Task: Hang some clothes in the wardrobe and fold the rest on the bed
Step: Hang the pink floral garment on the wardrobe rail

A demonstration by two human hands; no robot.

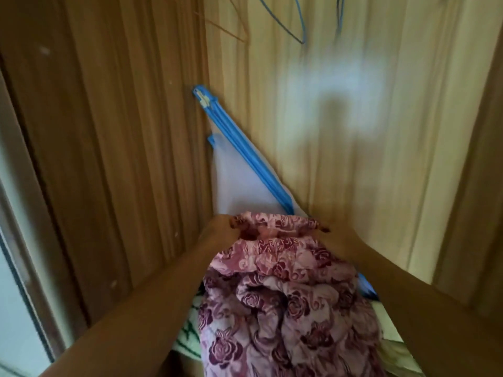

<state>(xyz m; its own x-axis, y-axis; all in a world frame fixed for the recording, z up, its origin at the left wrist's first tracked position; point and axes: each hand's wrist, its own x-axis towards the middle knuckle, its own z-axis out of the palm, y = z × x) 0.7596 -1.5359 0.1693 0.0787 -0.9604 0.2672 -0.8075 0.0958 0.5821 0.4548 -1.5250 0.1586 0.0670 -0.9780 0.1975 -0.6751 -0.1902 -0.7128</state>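
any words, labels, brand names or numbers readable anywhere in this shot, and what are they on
No text can be read in this view.
floral garment: rose print only, no label showing.
blue-trimmed item: a small pale piece at its top corner, too blurred to tell whether it bears writing.
wardrobe panel: wood grain only.
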